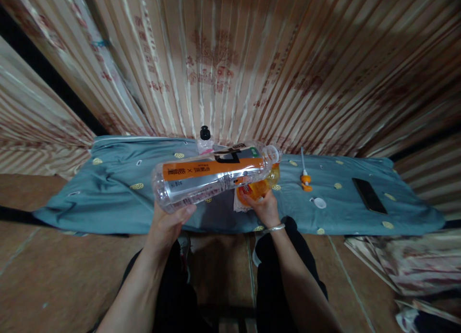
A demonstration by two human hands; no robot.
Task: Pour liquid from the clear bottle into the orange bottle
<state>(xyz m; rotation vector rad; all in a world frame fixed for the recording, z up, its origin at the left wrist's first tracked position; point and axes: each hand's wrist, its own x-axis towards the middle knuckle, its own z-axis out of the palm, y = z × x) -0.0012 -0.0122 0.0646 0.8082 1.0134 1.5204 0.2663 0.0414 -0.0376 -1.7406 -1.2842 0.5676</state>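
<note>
My left hand (171, 225) is wrapped round the base end of a large clear plastic bottle (212, 172) with an orange and silver label. The bottle is tilted nearly flat, its mouth pointing right and sitting over the top of an orange bottle (256, 189). Whether the two necks touch I cannot tell. Round the orange bottle closes my right hand (265, 207), with a bracelet on the wrist. A white cloth or tissue (242, 203) lies under the orange bottle. Right of it rest an orange pump head with its tube (306, 179) and a white cap (320, 203).
A teal patterned cloth (108, 193) covers the surface in front of me. Behind the tilted bottle stands a small bottle with a black cap (205, 133). A black phone (369, 195) lies at the right. Striped curtains (230, 59) hang along the back.
</note>
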